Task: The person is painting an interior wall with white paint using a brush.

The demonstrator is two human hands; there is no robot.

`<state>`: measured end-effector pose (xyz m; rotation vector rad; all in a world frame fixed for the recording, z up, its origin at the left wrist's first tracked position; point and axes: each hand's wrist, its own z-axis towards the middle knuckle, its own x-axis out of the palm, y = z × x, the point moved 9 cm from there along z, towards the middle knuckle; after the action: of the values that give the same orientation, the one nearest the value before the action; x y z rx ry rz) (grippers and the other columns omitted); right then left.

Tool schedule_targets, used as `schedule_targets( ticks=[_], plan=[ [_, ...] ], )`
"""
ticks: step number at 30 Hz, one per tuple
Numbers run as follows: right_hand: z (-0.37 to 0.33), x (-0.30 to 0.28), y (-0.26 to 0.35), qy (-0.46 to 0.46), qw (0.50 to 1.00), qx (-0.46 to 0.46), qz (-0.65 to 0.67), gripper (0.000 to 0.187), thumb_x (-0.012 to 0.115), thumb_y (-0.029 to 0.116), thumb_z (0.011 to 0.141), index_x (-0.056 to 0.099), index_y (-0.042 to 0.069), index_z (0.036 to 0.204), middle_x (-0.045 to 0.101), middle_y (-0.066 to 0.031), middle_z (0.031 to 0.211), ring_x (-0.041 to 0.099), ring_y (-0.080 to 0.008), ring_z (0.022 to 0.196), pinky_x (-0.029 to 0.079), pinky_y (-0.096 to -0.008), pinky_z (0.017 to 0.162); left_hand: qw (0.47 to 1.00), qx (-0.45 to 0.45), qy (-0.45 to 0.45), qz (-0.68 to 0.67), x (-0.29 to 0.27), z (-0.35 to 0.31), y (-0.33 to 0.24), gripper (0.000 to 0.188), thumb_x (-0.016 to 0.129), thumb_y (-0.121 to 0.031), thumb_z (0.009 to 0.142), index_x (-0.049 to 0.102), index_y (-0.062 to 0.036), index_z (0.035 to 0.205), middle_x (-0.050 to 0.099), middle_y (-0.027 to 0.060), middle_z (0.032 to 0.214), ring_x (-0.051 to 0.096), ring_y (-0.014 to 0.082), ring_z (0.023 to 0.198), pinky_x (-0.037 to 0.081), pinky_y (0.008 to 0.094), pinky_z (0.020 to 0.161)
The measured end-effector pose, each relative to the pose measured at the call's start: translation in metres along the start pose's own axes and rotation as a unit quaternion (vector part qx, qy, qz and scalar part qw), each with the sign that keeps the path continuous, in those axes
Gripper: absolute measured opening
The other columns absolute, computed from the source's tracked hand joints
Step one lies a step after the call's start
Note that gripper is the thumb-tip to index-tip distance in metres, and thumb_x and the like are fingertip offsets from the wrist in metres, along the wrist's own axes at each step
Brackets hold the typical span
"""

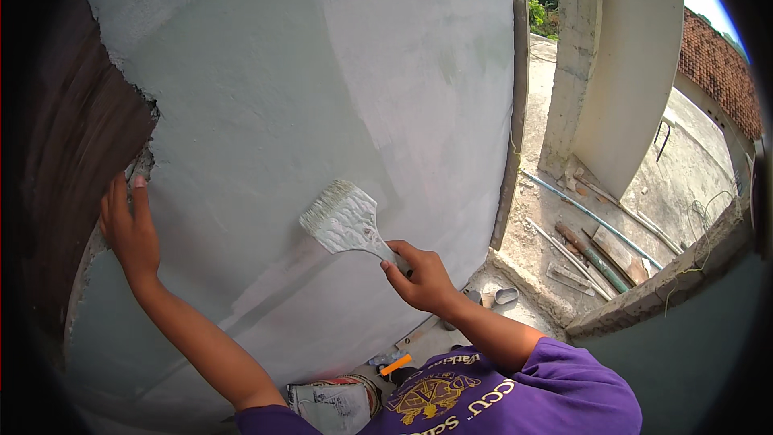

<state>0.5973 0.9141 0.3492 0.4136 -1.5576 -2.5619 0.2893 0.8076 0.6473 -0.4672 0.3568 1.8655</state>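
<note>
My right hand (419, 278) grips the handle of a wide flat paintbrush (342, 217), its head coated in pale grey-white paint. The bristles point up and left, close to a wall (266, 113) with pale grey-green and whitish patches. Whether they touch it I cannot tell. My left hand (133, 229) rests with fingers stretched upward at the wall's rough broken left edge, beside a dark brown streaked surface (88, 105).
Below stands a paint-smeared bucket (334, 407), near an orange object (396, 364). Pipes (592, 217) and wooden pieces lie on the concrete floor to the right. A concrete pillar (576, 64), a low ledge (660, 282) and a tiled roof (717, 64) stand beyond.
</note>
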Motion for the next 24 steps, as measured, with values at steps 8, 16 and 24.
schedule_targets(
  ticks=[8,16,24],
  plan=[
    [0.002,-0.02,-0.013,-0.078,0.996,0.043,-0.03,0.025,0.062,0.015,0.09,0.061,0.0,0.109,0.064,-0.0124,0.066,0.058,-0.017,0.051,0.044,-0.0302,0.05,1.0,0.012,0.007,0.005,-0.001,0.0,-0.001,0.052,0.044,-0.041,0.1,0.052,-0.0001,0.132,0.051,0.0167,0.135,0.044,0.0329,0.127,0.026,0.0429,0.109],
    [-0.005,0.021,0.004,0.025,1.0,0.006,0.007,0.027,0.062,0.019,0.088,0.061,0.002,0.109,0.062,-0.0158,0.063,0.061,-0.0277,0.052,0.047,-0.0357,0.054,1.0,0.023,0.0,-0.009,-0.001,0.0,-0.003,0.054,0.043,-0.042,0.1,0.051,0.0004,0.132,0.052,0.0169,0.134,0.044,0.0323,0.127,0.026,0.0435,0.11],
    [-0.001,-0.03,-0.024,-0.113,0.992,0.054,0.001,0.026,0.062,0.017,0.089,0.062,-0.001,0.108,0.061,-0.0096,0.062,0.054,-0.0128,0.05,0.043,-0.0281,0.051,1.0,0.021,0.008,0.014,0.0,-0.001,0.0,0.054,0.043,-0.042,0.1,0.051,0.0006,0.132,0.052,0.0169,0.134,0.045,0.0325,0.125,0.026,0.0438,0.11]
  ],
)
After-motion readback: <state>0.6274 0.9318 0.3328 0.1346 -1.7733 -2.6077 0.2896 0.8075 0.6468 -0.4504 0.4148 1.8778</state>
